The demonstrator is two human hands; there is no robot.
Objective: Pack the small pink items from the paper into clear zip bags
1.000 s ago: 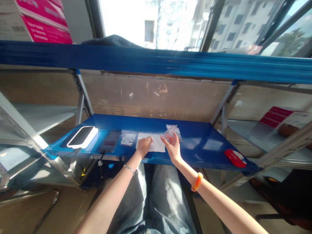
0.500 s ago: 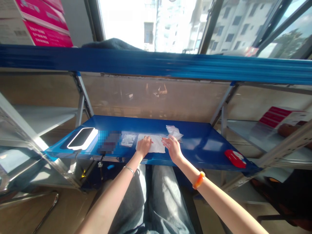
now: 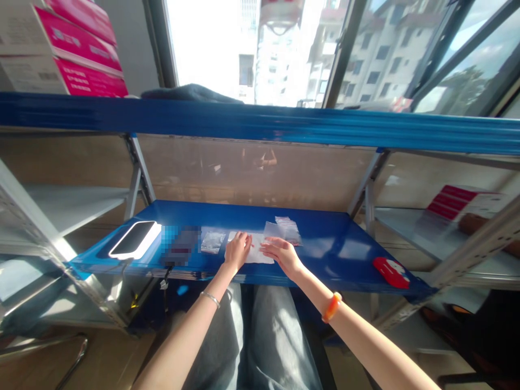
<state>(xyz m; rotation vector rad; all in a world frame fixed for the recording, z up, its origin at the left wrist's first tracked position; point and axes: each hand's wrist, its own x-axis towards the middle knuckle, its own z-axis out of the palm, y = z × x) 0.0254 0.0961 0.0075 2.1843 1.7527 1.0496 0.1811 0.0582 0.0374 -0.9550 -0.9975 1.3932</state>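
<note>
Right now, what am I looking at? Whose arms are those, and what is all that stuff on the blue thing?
The camera sits on a person's head and looks down, so the arms are that person's own. The left hand rests on a white sheet lying on a blue shelf. The right hand is flat at the sheet's edge, next to some small clear bags. It is too small to tell if either hand grips anything. Another clear bag and a phone lie to the left. A red thing lies far right. Windows show buildings outside.
</note>
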